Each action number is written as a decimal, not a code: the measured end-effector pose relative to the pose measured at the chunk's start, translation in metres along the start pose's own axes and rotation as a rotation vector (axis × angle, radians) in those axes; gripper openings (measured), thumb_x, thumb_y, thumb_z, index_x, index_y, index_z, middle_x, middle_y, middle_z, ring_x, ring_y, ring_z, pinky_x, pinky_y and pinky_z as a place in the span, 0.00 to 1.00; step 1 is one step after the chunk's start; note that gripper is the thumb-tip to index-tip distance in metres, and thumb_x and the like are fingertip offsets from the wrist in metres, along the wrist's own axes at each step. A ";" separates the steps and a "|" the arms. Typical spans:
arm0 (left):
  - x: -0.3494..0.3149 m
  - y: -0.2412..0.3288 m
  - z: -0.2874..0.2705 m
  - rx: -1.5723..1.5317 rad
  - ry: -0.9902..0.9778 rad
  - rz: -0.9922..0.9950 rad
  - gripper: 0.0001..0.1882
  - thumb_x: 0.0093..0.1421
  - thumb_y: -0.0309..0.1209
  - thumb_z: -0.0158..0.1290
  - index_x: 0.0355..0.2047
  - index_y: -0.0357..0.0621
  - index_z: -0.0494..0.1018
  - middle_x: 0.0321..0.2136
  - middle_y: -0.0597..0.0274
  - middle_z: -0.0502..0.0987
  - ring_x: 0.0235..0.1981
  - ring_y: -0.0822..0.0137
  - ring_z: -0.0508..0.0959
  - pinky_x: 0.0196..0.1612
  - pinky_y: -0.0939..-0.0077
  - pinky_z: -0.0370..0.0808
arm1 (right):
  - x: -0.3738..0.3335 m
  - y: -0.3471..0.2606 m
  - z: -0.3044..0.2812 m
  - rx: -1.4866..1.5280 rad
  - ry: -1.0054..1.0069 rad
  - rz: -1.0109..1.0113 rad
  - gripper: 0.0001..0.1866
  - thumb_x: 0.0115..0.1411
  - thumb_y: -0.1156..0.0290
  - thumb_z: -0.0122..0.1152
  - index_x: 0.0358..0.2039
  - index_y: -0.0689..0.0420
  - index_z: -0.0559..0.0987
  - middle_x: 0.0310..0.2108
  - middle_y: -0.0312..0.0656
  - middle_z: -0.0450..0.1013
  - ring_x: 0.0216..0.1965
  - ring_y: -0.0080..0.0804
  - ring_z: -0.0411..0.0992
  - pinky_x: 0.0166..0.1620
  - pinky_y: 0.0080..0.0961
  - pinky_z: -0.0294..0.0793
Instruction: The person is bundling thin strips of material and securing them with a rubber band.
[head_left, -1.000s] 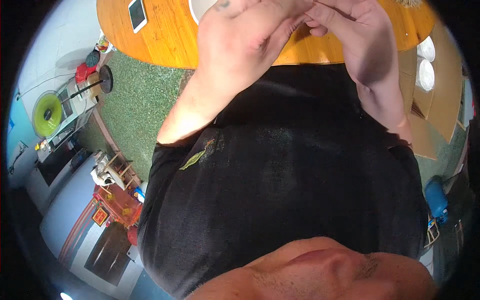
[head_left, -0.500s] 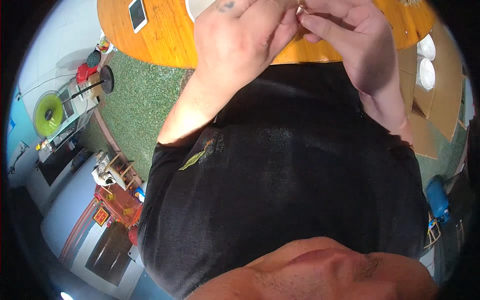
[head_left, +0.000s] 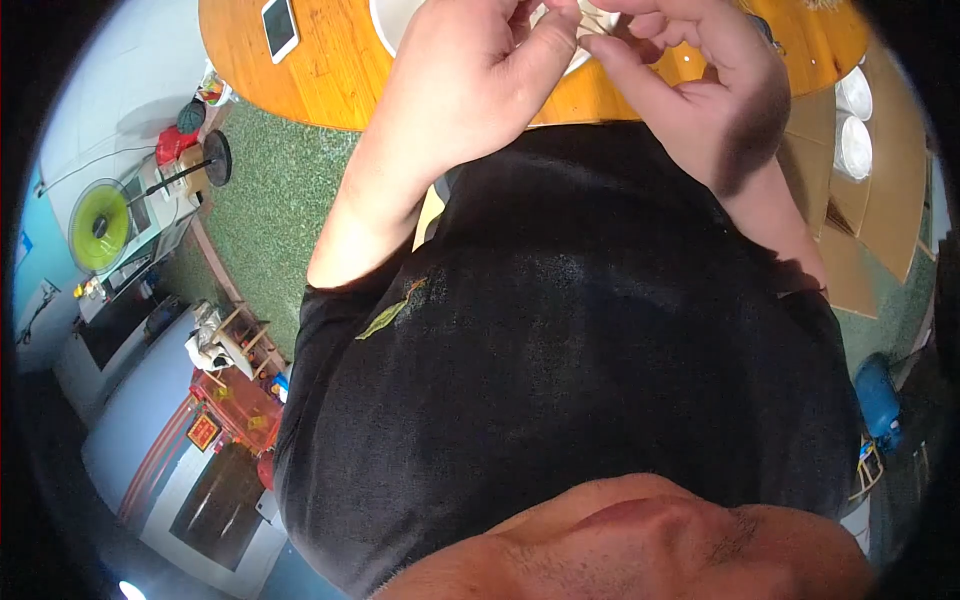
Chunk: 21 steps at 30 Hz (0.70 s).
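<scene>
At the top edge of the view, both hands are raised over a white bowl [head_left: 393, 22] on the wooden table. My left hand [head_left: 475, 80] is closed, its thumb pressed toward fingers partly cut off by the frame edge. My right hand [head_left: 715, 85] faces it, thumb and fingertips pinched together beside the left thumb. Thin pale strands [head_left: 593, 20] show between the two sets of fingertips. What they are, and which hand grips them, I cannot make out. The hands cover much of the bowl.
The wooden table [head_left: 330, 85] has a rounded near edge close to my body. A white phone [head_left: 281, 30] lies at its left. White bowls [head_left: 853, 145] sit on cardboard [head_left: 875, 215] to the right. A green fan [head_left: 100, 226] stands far left.
My hands have drawn slightly apart at the fingertips, and the left has tilted outward. More of the white bowl and the pale strands now show between them.
</scene>
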<state>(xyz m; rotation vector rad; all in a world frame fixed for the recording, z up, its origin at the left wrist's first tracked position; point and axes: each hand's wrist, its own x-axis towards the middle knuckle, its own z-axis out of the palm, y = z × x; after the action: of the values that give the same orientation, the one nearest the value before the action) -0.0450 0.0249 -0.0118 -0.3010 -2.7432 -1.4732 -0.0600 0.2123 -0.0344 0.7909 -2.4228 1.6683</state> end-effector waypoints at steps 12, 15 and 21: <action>-0.005 -0.001 0.002 -0.190 -0.063 -0.143 0.03 0.66 0.20 0.53 0.35 0.39 0.70 0.29 0.70 0.67 0.29 0.81 0.66 0.30 0.84 0.64 | -0.001 0.011 0.014 0.315 0.049 0.193 0.11 0.58 0.88 0.65 0.38 0.61 0.75 0.31 0.37 0.76 0.31 0.19 0.74 0.35 0.17 0.73; -0.006 0.002 0.004 -0.361 0.003 -0.194 0.04 0.64 0.20 0.55 0.36 0.39 0.71 0.30 0.71 0.65 0.28 0.81 0.64 0.29 0.85 0.62 | 0.004 0.008 0.013 0.419 0.068 0.279 0.09 0.60 0.88 0.63 0.37 0.62 0.74 0.32 0.38 0.78 0.33 0.19 0.75 0.38 0.16 0.76; -0.002 -0.001 -0.003 0.066 -0.001 0.107 0.07 0.59 0.18 0.59 0.37 0.40 0.75 0.28 0.64 0.67 0.25 0.73 0.66 0.28 0.79 0.62 | 0.005 0.010 0.006 0.405 0.033 0.343 0.09 0.61 0.86 0.64 0.36 0.62 0.73 0.33 0.41 0.80 0.35 0.21 0.77 0.41 0.17 0.78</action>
<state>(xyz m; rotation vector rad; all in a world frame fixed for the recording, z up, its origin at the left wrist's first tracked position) -0.0435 0.0214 -0.0117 -0.4392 -2.7226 -1.3545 -0.0679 0.2075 -0.0438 0.3862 -2.3290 2.3248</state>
